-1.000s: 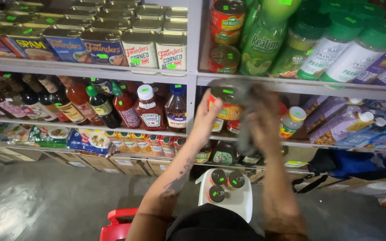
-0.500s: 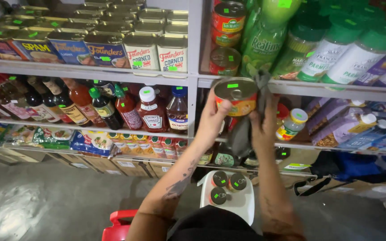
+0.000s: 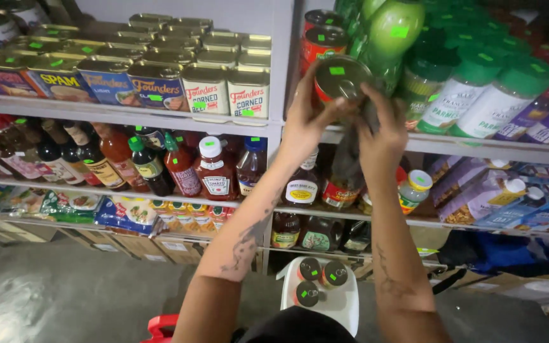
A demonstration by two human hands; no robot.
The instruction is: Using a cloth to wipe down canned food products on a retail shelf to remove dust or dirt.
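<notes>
Grey concrete floor point(image 3: 65, 298) lies below us, and nearest stands a white stool point(image 3: 344, 302) carrying three dark-lidded cans point(image 3: 318, 279). Above it our two arms reach up to the top shelf point(image 3: 478, 147) — we hold a round tin can point(image 3: 341, 77) with a green sticker at its front edge. Our left hand point(image 3: 306, 121) closes its grip around the can's side from below; our right hand point(image 3: 379, 133) wraps its fingers on the other side. Just behind stand red-labelled cans point(image 3: 322, 38) and green bottles point(image 3: 395, 32) — sauce bottles point(image 3: 214, 168) fill the shelf beneath.
</notes>
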